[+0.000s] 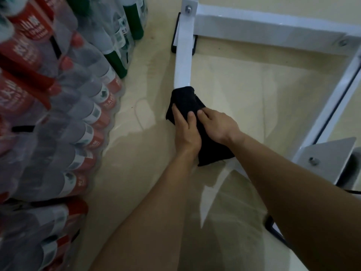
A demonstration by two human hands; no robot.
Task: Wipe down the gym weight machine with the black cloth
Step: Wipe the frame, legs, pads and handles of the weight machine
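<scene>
The black cloth is wrapped around the near stretch of the weight machine's white frame bar, mid-scene.

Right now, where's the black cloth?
Head view, centre: the black cloth is wrapped over the machine's white frame bar, held by the left hand and right hand, with the bottle packs off to its left.

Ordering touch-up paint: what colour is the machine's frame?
White, clearest in the head view on the bar above the cloth.
</scene>
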